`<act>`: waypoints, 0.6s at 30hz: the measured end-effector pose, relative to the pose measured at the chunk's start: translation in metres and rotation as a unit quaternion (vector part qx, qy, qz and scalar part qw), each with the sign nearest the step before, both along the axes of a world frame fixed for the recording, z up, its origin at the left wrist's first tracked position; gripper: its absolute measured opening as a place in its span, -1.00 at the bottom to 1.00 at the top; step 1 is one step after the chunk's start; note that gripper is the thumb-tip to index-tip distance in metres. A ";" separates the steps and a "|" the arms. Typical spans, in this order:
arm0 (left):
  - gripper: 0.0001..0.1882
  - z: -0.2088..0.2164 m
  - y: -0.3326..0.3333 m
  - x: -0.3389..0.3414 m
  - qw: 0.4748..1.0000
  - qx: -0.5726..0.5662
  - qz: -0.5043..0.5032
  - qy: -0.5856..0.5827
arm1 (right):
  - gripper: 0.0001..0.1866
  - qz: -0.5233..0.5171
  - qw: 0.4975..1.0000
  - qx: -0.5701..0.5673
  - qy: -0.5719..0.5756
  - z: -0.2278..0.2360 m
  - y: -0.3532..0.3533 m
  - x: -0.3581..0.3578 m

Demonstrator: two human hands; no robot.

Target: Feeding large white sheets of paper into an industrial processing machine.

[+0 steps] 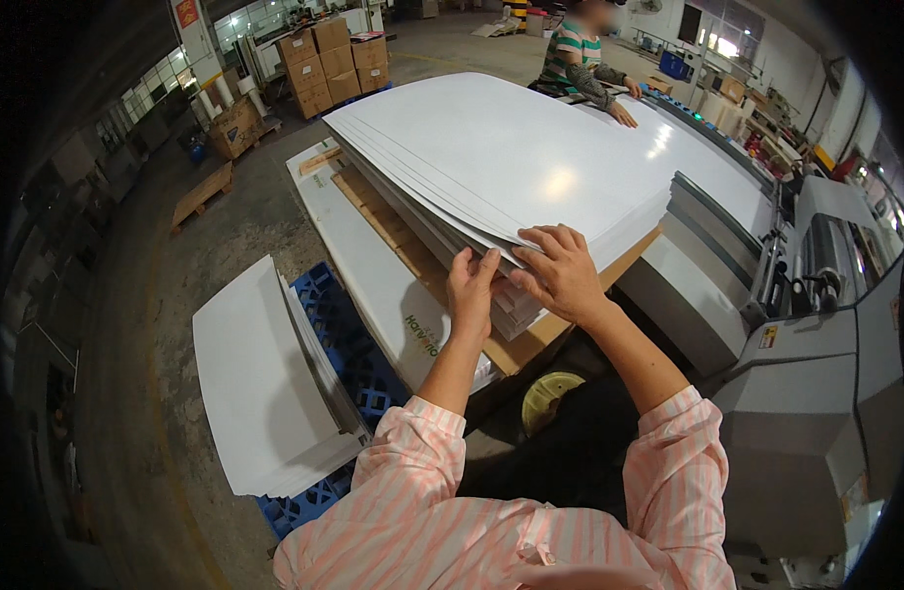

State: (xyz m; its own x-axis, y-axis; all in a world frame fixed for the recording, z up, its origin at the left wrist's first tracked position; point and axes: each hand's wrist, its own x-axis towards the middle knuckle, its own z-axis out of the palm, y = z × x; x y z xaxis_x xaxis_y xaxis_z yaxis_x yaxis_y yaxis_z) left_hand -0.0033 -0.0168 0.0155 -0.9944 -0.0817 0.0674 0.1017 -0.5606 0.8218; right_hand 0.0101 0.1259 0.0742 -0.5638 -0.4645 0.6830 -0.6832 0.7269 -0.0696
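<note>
A tall stack of large white sheets (471, 147), glossy on top, lies in front of me. At its near corner, my right hand (562, 273) has its fingers over the top sheets and its thumb lower at the edge, closed on them. Close beside it, my left hand (474, 287) pinches the edge of the sheets between thumb and fingers. A few upper sheets are fanned slightly apart along the left edge. Sheet edges hide some of the fingertips.
Brown board (519, 352) lies under the stack. To the left, more white sheets (260, 379) rest on a blue plastic pallet (324, 315). A grey machine (796, 383) stands at right. Across the stack, a co-worker (575, 59) reaches onto a white sheet. Cardboard boxes (324, 64) are piled behind.
</note>
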 end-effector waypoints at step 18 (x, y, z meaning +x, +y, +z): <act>-0.38 0.004 0.007 0.001 0.994 -0.050 0.093 -0.006 | -0.81 -0.056 0.997 -0.052 0.006 0.001 -0.002 -0.007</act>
State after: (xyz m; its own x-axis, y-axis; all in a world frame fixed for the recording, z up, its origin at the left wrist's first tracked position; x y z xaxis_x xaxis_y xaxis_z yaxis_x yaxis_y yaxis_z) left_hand -0.0019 -0.0097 0.0191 -0.9633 -0.2587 0.0716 0.1856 -0.4492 0.8739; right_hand 0.0030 0.1236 0.0754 -0.6004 -0.3243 0.7310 -0.5987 0.7883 -0.1419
